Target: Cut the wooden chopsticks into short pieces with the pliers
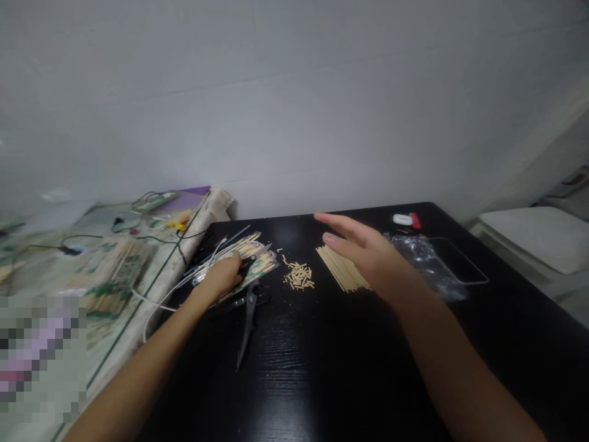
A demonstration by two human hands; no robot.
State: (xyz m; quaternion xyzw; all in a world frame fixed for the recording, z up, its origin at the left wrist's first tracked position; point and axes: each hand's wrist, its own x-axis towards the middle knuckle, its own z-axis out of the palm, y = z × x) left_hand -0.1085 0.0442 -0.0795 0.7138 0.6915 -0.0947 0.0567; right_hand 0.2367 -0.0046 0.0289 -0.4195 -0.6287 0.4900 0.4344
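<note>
My left hand [223, 276] is closed around the dark handle of what look like scissors [263, 251], their pointed metal blade facing right. Beneath it lie clear packets of wooden sticks [267, 263] with green print. Dark-handled shears [249, 322] rest on the black table just in front of these packets. My right hand [363, 248] is open, fingers stretched to the left, above a row of pale wooden sticks [339, 270] that it partly covers. Between the hands is a small heap of short cut stick pieces [300, 276].
Crumpled clear plastic [426, 264], a phone-shaped dark thing with a pale rim [486, 279] and a white case [402, 219] lie right on the black table [294, 380]. A glass-topped surface at left holds more stick packets [110, 276] and cables. A white stool [534, 236] stands right.
</note>
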